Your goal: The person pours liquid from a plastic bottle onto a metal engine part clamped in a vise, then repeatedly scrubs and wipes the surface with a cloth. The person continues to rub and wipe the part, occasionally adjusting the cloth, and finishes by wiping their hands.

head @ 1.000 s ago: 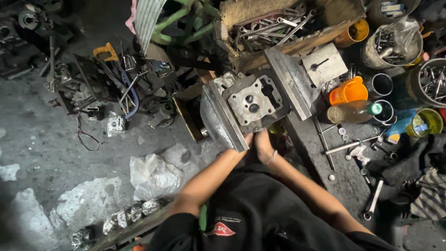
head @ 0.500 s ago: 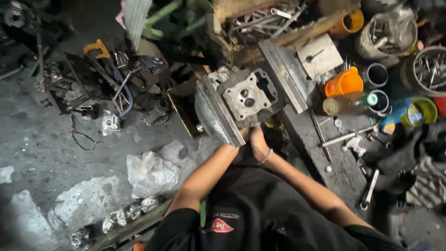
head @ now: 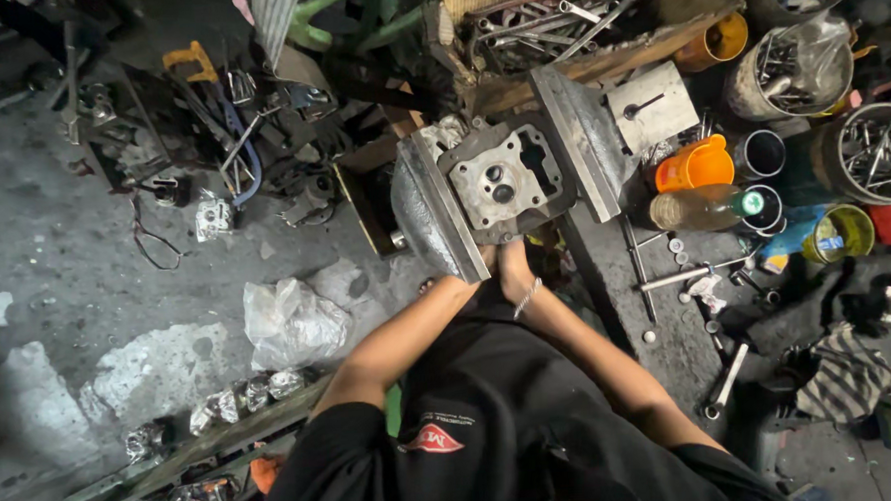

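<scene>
A grey metal cylinder head [head: 504, 181] sits clamped between the two long jaws of a bench vise [head: 436, 213]. Both my arms reach forward to its near edge. My left hand [head: 479, 266] lies under the lower end of the left jaw and is mostly hidden. My right hand [head: 512, 261], with a thin bracelet at the wrist, touches the near edge of the cylinder head. Its fingers are tucked out of sight beneath the part. I cannot see what either hand grips.
An orange cup [head: 695, 164], a bottle [head: 702, 207], dark tins and cans of bolts [head: 877, 151] crowd the bench at right. A wooden tray of spanners [head: 541, 21] stands behind the vise. Loose tools, wires and a plastic bag [head: 290, 322] litter the concrete floor at left.
Both hands stay at the near edge of the vise. Only the head view has shifted a little, and the vise now sits slightly higher in the frame.
</scene>
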